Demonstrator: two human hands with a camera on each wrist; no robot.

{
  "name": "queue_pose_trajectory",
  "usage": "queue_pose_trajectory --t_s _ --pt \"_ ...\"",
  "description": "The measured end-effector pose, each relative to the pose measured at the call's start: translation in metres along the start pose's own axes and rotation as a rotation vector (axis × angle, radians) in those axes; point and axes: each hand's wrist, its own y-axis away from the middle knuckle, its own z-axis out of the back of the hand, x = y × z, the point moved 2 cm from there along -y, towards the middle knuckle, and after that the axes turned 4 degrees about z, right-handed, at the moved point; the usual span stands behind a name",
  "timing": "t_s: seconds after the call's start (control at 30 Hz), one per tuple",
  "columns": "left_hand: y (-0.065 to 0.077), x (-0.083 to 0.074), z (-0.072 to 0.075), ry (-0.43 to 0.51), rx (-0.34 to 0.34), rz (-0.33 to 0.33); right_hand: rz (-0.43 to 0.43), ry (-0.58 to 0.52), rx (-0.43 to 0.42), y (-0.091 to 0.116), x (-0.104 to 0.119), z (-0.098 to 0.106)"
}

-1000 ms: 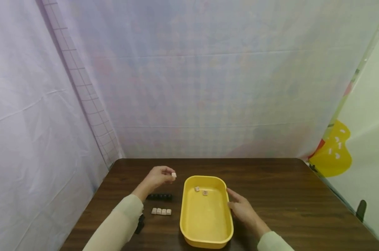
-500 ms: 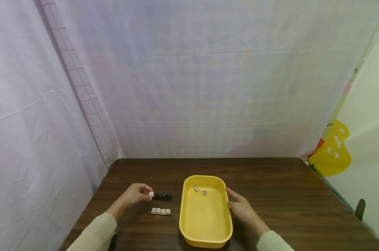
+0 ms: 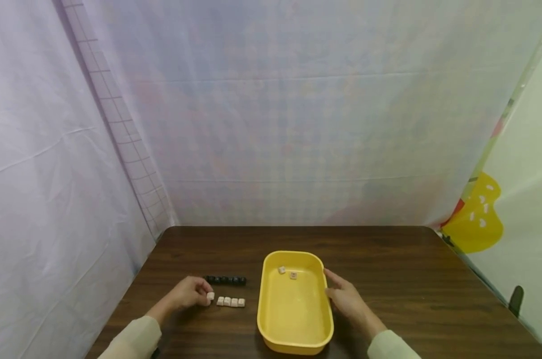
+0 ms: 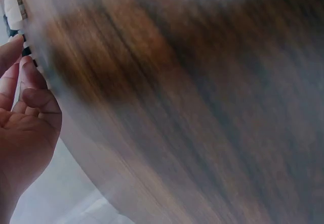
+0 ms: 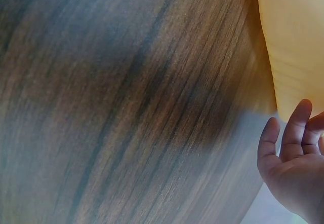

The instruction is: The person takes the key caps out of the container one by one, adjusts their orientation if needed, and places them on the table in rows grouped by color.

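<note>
Between the thumb and fingers of my left hand [image 3: 191,292] is a white keycap [image 3: 210,296], at the left end of a row of white keycaps [image 3: 230,302]. A row of black keycaps [image 3: 226,280] lies just beyond it. In the left wrist view, the left hand [image 4: 28,117] is at the left edge and its fingertips partly hide the keycaps. My right hand [image 3: 349,301] rests against the right side of a yellow tub [image 3: 295,319], fingers extended. The right wrist view has that hand [image 5: 296,163] beside the tub's outer wall [image 5: 296,41].
Inside the tub, near its far end, lie a white keycap [image 3: 282,269] and a keycap with a reddish mark [image 3: 293,275]. Something dark [image 3: 156,353] shows partly behind the left sleeve. The brown wooden table [image 3: 401,284] ends at a pale curtain [image 3: 289,149].
My left hand has carried the white keycap leftward and down from near the tub, past the black row, to the white row's left end. The right hand and tub have stayed put.
</note>
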Motion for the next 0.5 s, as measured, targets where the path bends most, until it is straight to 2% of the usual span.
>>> queue_pose_trajectory --t_s 0.27,0.5 --pt "-0.0008 0.0002 -0.0063 -0.039 0.036 0.036 0.006 -0.01 0.001 -0.0002 0.0 0.0002" --pt "-0.0014 0.0001 -0.0094 -0.04 0.043 0.028 0.008 -0.004 -0.001 -0.0009 -0.0009 0.0003"
